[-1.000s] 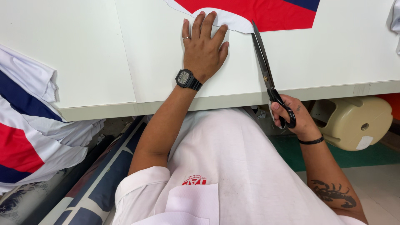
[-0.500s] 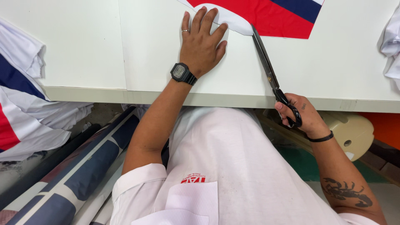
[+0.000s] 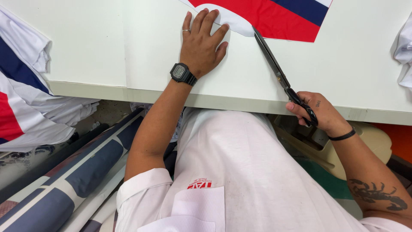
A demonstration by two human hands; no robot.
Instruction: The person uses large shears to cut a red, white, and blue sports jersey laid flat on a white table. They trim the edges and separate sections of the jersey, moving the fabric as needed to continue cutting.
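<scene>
Tailor's shears (image 3: 279,75): long black steel blades, handles gripped by right hand (image 3: 319,114) fingers; left hand (image 3: 201,45) flat (fingers spread) on smooth red-white-blue fabric (image 3: 274,17), white tabletop (image 3: 94,47).

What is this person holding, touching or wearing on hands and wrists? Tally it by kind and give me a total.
Scissors, in the right hand: 1
Cloth, under the left hand: 1
Watch: 1
Ring: 1
Wristband: 1
Total: 5
</scene>
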